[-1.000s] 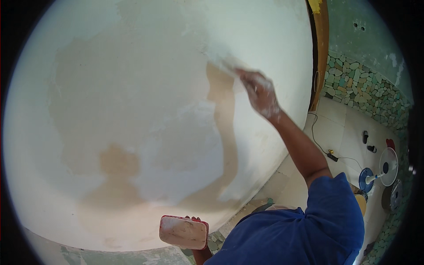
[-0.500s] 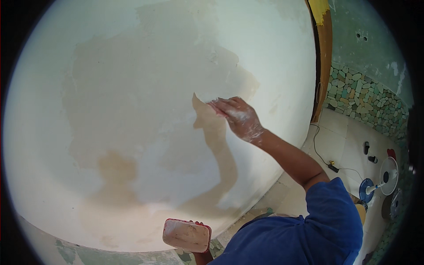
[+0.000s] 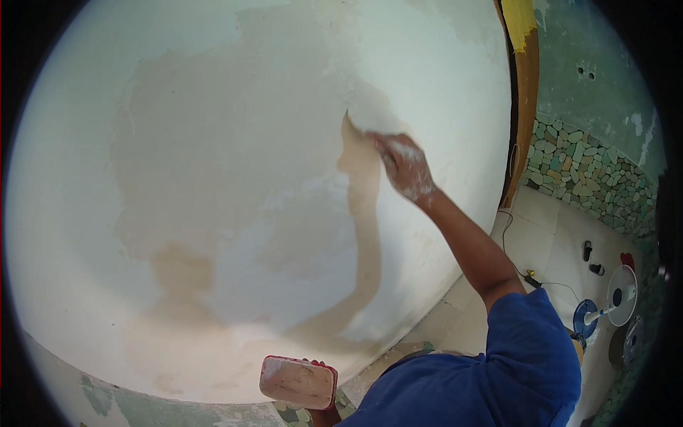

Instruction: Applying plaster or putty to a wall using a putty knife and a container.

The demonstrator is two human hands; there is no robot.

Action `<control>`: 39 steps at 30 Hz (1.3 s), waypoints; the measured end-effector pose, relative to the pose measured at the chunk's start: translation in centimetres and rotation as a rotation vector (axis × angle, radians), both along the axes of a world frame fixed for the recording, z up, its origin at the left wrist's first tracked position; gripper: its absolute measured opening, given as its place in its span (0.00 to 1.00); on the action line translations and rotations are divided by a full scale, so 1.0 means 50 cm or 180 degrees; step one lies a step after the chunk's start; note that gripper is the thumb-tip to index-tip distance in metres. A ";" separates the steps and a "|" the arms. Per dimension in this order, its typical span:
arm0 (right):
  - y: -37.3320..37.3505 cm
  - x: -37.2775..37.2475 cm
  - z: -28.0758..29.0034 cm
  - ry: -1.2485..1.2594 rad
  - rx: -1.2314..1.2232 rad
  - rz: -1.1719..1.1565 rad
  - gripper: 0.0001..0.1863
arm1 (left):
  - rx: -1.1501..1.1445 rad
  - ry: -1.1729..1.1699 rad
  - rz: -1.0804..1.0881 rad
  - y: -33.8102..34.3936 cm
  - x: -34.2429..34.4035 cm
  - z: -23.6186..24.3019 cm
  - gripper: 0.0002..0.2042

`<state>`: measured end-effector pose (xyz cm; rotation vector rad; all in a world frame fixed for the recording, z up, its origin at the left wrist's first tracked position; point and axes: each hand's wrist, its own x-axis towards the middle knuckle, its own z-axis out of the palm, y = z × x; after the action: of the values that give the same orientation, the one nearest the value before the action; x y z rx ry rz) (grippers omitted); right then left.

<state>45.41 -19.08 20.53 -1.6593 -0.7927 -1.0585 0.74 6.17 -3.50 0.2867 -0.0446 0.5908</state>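
My right hand [image 3: 407, 165], smeared with white, is raised against the pale wall [image 3: 441, 92]. Its fingers are closed on a flat scraper [image 3: 369, 135] with a reddish grip; most of it is hidden by the fingers and its blade hardly stands out from the wall. Around it the wall carries a large greyish patch [image 3: 192, 142] with a fresher white smear at its upper right. Low in front, my left hand [image 3: 324, 413] grips a shallow rectangular tub [image 3: 297, 383] with a red rim, tilted and coated inside with pale putty. Its fingertips show over the far rim.
A brown wooden frame [image 3: 523, 107] with yellow at its top bounds the wall on the right. Beyond stand a pebble-covered wall strip [image 3: 576, 160], a standing fan [image 3: 621, 295], dark slippers [image 3: 588, 250] and a cable with a black power strip [image 3: 532, 282] on the tiled floor.
My right hand has moved up and to the right along the wall with the scraper, its shadow following. The tub stays low in my left hand, almost unmoved.
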 end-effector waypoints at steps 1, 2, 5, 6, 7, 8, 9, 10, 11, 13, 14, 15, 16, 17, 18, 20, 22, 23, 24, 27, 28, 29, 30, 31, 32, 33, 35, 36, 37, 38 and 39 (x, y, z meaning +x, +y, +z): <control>0.005 -0.033 -0.003 -0.0119 -0.0094 0.0112 0.13 | -0.0046 -0.0096 -0.0187 -0.003 -0.003 0.005 0.37; 0.011 -0.051 -0.014 -0.0004 -0.0217 0.0262 0.13 | -0.0092 -0.0190 -0.0375 -0.005 -0.006 0.009 0.37; -0.009 -0.065 -0.019 0.0252 -0.0415 0.0436 0.14 | 0.0269 -0.0262 -0.0362 -0.045 0.016 0.073 0.37; -0.014 -0.066 -0.016 0.0379 -0.0486 0.0517 0.14 | 0.0279 -0.0262 -0.0352 -0.034 0.007 0.058 0.37; -0.030 -0.050 -0.005 0.0179 -0.0323 0.0451 0.15 | -0.0213 -0.0195 -0.0316 -0.021 0.001 0.043 0.37; -0.043 -0.026 0.004 0.0221 0.0033 0.0350 0.15 | -0.0706 -0.0124 -0.0275 -0.010 -0.007 0.027 0.36; -0.060 0.003 0.010 0.0268 0.0373 0.0229 0.15 | -0.0720 -0.0116 -0.0301 -0.015 0.000 0.026 0.36; -0.073 0.032 0.022 0.0196 0.0420 -0.0184 0.15 | -0.0176 -0.0099 -0.0245 -0.022 0.008 0.032 0.36; -0.085 0.057 0.033 0.0123 0.0466 -0.0595 0.15 | 0.0369 -0.0082 -0.0188 -0.028 0.011 0.038 0.36; -0.078 0.081 0.017 0.0232 0.0344 -0.0754 0.15 | 0.0393 0.0337 0.0010 0.011 -0.004 0.003 0.32; -0.058 0.078 0.004 0.0134 0.0313 -0.0622 0.16 | 0.0426 0.0743 0.0220 0.014 0.004 0.008 0.29; -0.043 0.073 -0.010 0.0037 0.0281 -0.0496 0.17 | 0.0424 0.0740 0.0205 0.005 0.005 0.008 0.29; -0.030 0.053 -0.018 -0.0195 0.0093 -0.0441 0.17 | 0.0376 0.0200 -0.0179 -0.033 0.023 0.045 0.33; -0.012 0.022 -0.023 -0.0434 -0.0082 -0.0364 0.17 | 0.0334 -0.0350 -0.0538 -0.060 0.039 0.074 0.36; 0.027 -0.008 -0.028 -0.0410 -0.0097 -0.0206 0.18 | 0.0362 -0.0375 -0.0480 -0.038 0.078 0.052 0.36; 0.111 -0.112 -0.003 -0.0174 -0.0138 0.0441 0.18 | 0.0261 -0.3736 -0.2295 0.061 0.130 -0.026 0.27; 0.044 -0.112 -0.060 0.0032 -0.0206 0.0573 0.17 | 0.0572 -0.1575 -0.1246 -0.038 0.084 0.058 0.26; 0.031 -0.112 -0.062 0.0034 -0.0190 0.0570 0.17 | 0.1075 0.0516 0.0021 -0.069 0.049 0.106 0.26; 0.014 -0.108 -0.059 0.0058 -0.0193 0.0641 0.17 | 0.1090 0.0521 0.0023 -0.045 0.042 0.078 0.26; -0.003 -0.054 -0.040 -0.0478 -0.0016 0.0048 0.17 | 0.0471 0.0445 0.0065 -0.001 0.016 0.038 0.27; -0.012 -0.020 -0.043 -0.0214 0.0496 0.0092 0.17 | 0.0440 0.0068 -0.0195 -0.050 0.033 0.081 0.30; -0.028 0.001 -0.021 -0.0214 0.0622 -0.0159 0.14 | 0.0394 -0.0322 -0.0444 -0.075 0.039 0.108 0.33; -0.039 0.020 -0.001 -0.0030 0.0546 -0.0634 0.12 | 0.0375 -0.0312 -0.0435 -0.054 0.028 0.081 0.33; -0.046 0.048 0.003 -0.0014 0.0563 -0.0800 0.12 | 0.0765 0.0268 -0.0064 -0.020 0.011 0.044 0.30; -0.034 0.043 0.006 0.0191 0.0559 -0.0650 0.13 | 0.1144 0.0863 0.0325 -0.011 0.007 0.043 0.28; -0.021 0.035 0.007 0.0395 0.0551 -0.0506 0.13 | 0.1141 0.0879 0.0340 -0.015 -0.001 0.037 0.28; 0.010 0.017 -0.034 -0.0188 0.0126 -0.0579 0.14 | 0.0160 -0.0141 -0.0249 -0.066 0.018 0.080 0.32; 0.030 0.008 -0.064 -0.0298 0.0212 -0.0247 0.14 | 0.0162 -0.0140 -0.0240 -0.062 0.019 0.078 0.32; 0.044 -0.036 -0.067 -0.0362 0.0057 -0.0193 0.15 | 0.0034 -0.0264 -0.0435 -0.051 0.016 0.073 0.33; 0.041 -0.071 -0.066 -0.0135 -0.0109 0.0088 0.16 | -0.0095 -0.0376 -0.0649 -0.048 0.015 0.076 0.34; 0.039 -0.094 -0.066 0.0090 -0.0275 0.0370 0.16 | -0.0097 -0.0367 -0.0624 -0.053 0.008 0.077 0.34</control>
<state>40.71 -17.12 17.22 -1.6758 -0.9161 -0.9295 1.15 3.54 0.37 0.2156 -0.1728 0.4123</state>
